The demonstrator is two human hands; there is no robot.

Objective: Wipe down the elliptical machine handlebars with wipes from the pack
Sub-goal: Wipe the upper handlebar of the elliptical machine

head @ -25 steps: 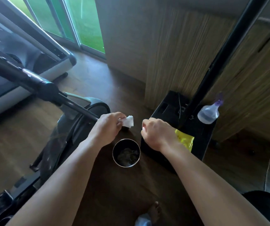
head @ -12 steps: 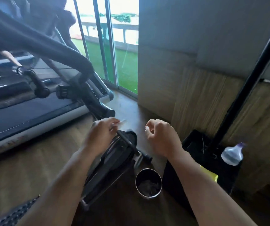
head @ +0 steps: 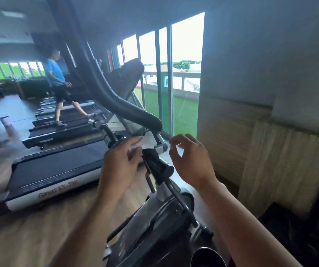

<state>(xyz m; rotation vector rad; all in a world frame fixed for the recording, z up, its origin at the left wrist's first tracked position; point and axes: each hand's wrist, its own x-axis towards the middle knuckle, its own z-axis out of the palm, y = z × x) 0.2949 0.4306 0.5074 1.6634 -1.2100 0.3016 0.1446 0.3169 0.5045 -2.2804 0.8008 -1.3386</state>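
The handlebar [head: 127, 109] wore matt black padding; its clamp [head: 161, 148] was bare silvery metal, the wipe [head: 147, 140] thin white cloth, the floor [head: 29, 237] smooth wood

Daylight enters through the window [head: 185, 74] ahead of you; its glass is blown out to white. The room is dim and bluish, with soft shadows. Motion blur smears your left hand [head: 119, 166], the wipe [head: 145, 141] it pinches, and the floor [head: 39, 237]. Wide-angle distortion bends treadmill [head: 58, 166] and wall [head: 270, 54] lines toward the edges. The far person [head: 57, 78] is soft.
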